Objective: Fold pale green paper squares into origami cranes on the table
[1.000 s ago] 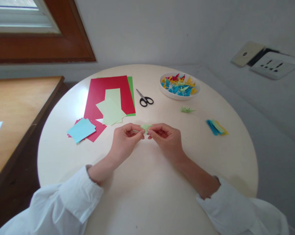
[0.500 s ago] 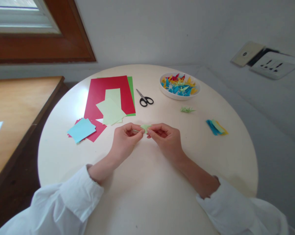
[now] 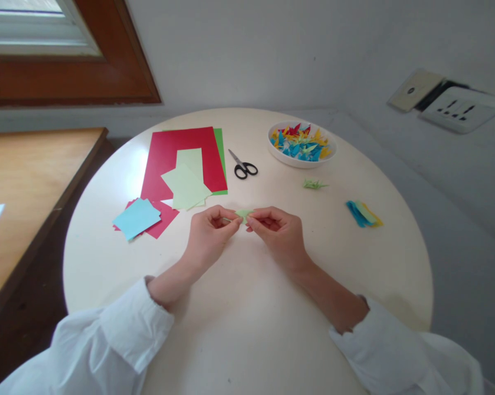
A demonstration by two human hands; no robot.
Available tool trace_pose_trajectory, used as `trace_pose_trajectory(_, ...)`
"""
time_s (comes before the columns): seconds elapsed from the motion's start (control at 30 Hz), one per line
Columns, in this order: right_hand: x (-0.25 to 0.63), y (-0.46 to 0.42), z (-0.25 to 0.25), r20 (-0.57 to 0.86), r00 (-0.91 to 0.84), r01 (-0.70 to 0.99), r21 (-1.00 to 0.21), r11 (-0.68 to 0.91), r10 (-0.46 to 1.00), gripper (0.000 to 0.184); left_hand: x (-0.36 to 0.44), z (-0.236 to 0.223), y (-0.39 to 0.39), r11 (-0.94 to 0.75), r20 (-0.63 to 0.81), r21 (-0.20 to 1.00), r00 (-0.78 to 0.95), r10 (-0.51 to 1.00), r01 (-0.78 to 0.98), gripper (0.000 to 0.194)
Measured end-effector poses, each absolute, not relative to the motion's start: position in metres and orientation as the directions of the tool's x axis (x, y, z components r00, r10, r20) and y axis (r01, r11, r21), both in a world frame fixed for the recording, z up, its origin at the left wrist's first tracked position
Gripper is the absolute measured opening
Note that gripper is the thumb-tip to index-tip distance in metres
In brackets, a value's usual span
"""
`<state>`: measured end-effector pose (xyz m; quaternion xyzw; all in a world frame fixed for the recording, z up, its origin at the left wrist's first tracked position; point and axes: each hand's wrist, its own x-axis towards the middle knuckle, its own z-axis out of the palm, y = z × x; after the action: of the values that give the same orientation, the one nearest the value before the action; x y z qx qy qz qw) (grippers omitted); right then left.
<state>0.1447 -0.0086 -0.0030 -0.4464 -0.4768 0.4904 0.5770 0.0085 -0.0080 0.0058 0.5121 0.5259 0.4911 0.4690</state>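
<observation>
A small piece of pale green paper [image 3: 244, 214] is pinched between my two hands over the middle of the table. My left hand [image 3: 213, 230] grips its left side with thumb and fingertips. On the other side, my right hand [image 3: 279, 233] has thumb and forefinger closed on it. Fingers cover much of the paper, so its folds are hard to make out. Just beyond the hands lie pale green paper sheets [image 3: 187, 184] and a pair of scissors [image 3: 243, 165] with black handles.
Red sheets [image 3: 165, 156] lie at the back left, with light blue squares [image 3: 137, 219] nearer. A white dish [image 3: 300, 163] holds many folded paper cranes. Small green folded pieces [image 3: 314, 185] and folded strips [image 3: 363, 214] rest at right on the round table [image 3: 247, 329].
</observation>
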Motion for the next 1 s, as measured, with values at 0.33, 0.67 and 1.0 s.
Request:
trace_pose_trajectory(0.33,0.1466,-0.0081,-0.0045,0.115,0.073,-0.131,-0.984,0.124,0.991,0.009,0.0085,0.0058,-0.0055,-0.021,0.021,1.0,0.033,0.999,-0.011,0.027)
trace_pose_trajectory(0.67,0.148,-0.0076,-0.0063,0.104,0.065,-0.107,-0.988,0.11,0.992,0.014,0.0067,0.0019,-0.0045,0.003,-0.004,1.0,0.081,0.997,0.016,0.026)
trace_pose_trajectory(1.0,0.1496,-0.0066,-0.0081,0.078,0.036,-0.133,-0.988,0.083,0.996,0.028,0.0071,0.0077,-0.0049,0.045,-0.064,0.991,0.159,0.985,0.122,0.023)
